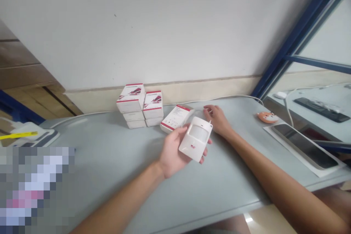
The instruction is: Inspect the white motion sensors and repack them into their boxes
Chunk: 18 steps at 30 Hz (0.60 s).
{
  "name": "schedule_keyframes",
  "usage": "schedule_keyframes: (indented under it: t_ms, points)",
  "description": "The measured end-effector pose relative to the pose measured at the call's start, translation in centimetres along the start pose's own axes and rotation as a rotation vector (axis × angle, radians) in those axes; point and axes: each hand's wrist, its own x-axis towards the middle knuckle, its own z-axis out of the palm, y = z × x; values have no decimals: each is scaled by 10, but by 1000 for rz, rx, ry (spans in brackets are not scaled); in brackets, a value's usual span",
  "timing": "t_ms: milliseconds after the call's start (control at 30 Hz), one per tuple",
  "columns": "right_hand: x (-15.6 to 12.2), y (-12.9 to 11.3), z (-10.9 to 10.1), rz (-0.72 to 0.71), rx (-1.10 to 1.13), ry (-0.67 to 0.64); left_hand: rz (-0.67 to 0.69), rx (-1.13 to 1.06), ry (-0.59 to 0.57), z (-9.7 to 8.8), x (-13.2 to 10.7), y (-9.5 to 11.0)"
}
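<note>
Smooth, glossy plastic is seen on the white device (195, 146); the far stacked boxes (135, 107) are made of printed card; the worktop (109, 172) is finished smooth.

Left hand (171, 151) grips white sensor unit (194, 142), window facing camera, above table (109, 190). Right hand (218, 120) near back edge, fingers curled; contact hard to tell, blurry. 1 flat box (176, 117) near back edge, beside 2 stacks of boxes (133, 105). Dark slab (304, 144) and orange item (268, 117) toward right edge.
</note>
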Motion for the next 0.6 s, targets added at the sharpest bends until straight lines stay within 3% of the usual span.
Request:
schedule_keyframes:
  t_ms: [100,200,367,600]
  points:
    - [-8,-17,-2,-125,-62,33,52,-31,69,0,1,1]
    - [-17,-41,-13,-219,-39,-138,78,-43,114,0,-1,4]
    - [-34,-75,-21,20,273,-572,115,-46,159,-1,-3,9]
    - [-34,-73,-16,201,452,-639,120,20,202,0,-1,10]
